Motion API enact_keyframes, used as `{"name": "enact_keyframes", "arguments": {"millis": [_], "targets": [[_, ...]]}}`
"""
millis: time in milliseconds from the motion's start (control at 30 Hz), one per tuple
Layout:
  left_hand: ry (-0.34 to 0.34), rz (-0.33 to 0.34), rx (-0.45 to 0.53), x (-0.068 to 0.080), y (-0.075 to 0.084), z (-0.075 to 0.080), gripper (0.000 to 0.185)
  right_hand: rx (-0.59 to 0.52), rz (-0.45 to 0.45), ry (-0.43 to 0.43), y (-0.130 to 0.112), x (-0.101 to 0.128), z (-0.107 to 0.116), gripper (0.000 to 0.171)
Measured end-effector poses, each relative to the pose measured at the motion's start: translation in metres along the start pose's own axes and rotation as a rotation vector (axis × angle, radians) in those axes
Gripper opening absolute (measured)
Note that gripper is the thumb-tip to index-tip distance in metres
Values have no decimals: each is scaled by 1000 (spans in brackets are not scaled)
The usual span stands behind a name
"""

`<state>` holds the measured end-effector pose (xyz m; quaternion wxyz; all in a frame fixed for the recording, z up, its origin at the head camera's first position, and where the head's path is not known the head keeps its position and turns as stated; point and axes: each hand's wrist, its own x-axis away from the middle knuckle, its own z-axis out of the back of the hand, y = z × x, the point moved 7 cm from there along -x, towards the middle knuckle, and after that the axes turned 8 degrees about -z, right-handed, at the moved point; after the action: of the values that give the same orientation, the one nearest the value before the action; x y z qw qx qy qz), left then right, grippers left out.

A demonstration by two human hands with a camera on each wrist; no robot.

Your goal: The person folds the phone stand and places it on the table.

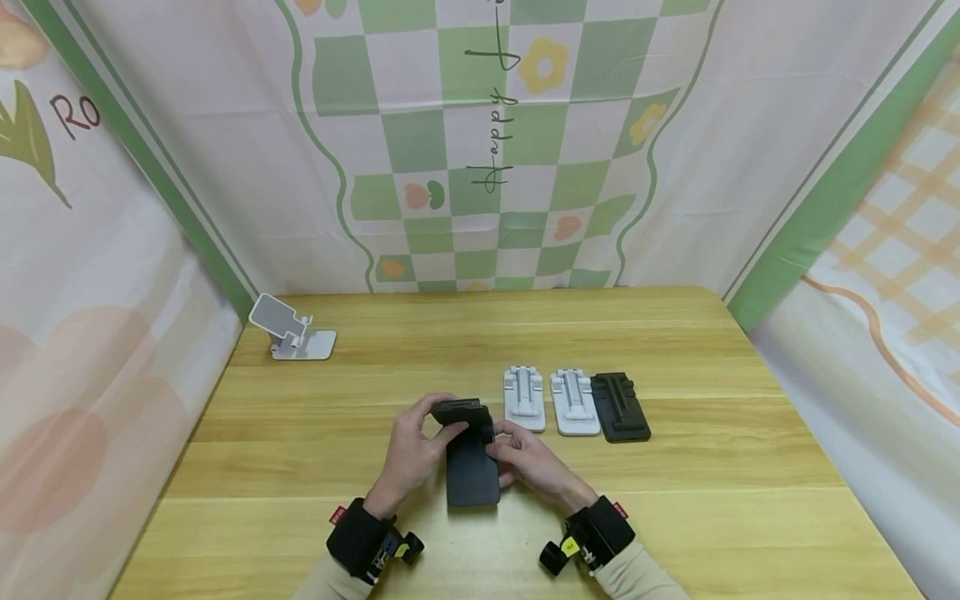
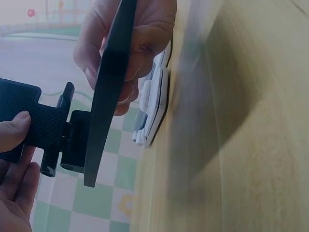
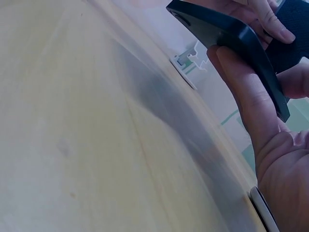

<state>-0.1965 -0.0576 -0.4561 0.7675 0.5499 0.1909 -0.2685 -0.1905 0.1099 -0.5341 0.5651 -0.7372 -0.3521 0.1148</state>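
Black phone stand [image 1: 472, 479], both hands on it, near-middle of the desk [image 1: 337, 533], held up off the surface; shadow below it in both wrist views. Left hand [image 1: 415, 452]: grip closed in a pinch, thumb on the textured face of the hinged plate [image 2: 46, 128], fingers behind. Right hand [image 1: 531, 467]: grip closed on the right edge of the base [image 1: 472, 492], thumb one side, fingers the other.

Why held so: looks like the right hand steadies the base while the left controls the hinged plate; one hand per part probably lets the hinge turn without the whole stand twisting. Off the desk likely leaves room for fingers underneath.

Direction: base's long axis runs near-far, almost square to the person; plain end near, hinge end far. Hinged plate juts out from the base at the far end, not folded flat. Exact hinge angle: can't tell.

Others: left white folded stand [image 1: 523, 400], right white folded stand [image 1: 575, 404] and black folded stand [image 1: 621, 408] lie in a row right of and beyond the hands, long axes roughly near-far, probably lined up for easy reach. Unfolded white stand [image 1: 313, 345] sits far left, well apart, plate raised; likely parked there to keep it separate from the folded ones.
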Motion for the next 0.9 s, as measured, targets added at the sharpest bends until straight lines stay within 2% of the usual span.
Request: {"name": "enact_keyframes", "arguments": {"millis": [133,333,433,533,667,800,900], "targets": [[0,3,4,0,0,0,35,-2,-6,3,0,0,-1,24],[-36,18,17,1,-1,-1,35,10,-7,13,-1,0,-2,25],[-50,3,17,-1,2,1,39,28,-3,30,-1,-1,-1,26],[-32,-60,-1,-5,11,5,44,50,-7,64,-1,-2,2,26],[23,-180,-62,-11,26,15,44,80,-17,112,0,-2,6,28],[62,-277,-176,-16,40,21,36,99,-19,145,1,-3,9,28],[65,-327,-268,-17,45,24,32,107,-18,164,0,-3,10,28]]}}
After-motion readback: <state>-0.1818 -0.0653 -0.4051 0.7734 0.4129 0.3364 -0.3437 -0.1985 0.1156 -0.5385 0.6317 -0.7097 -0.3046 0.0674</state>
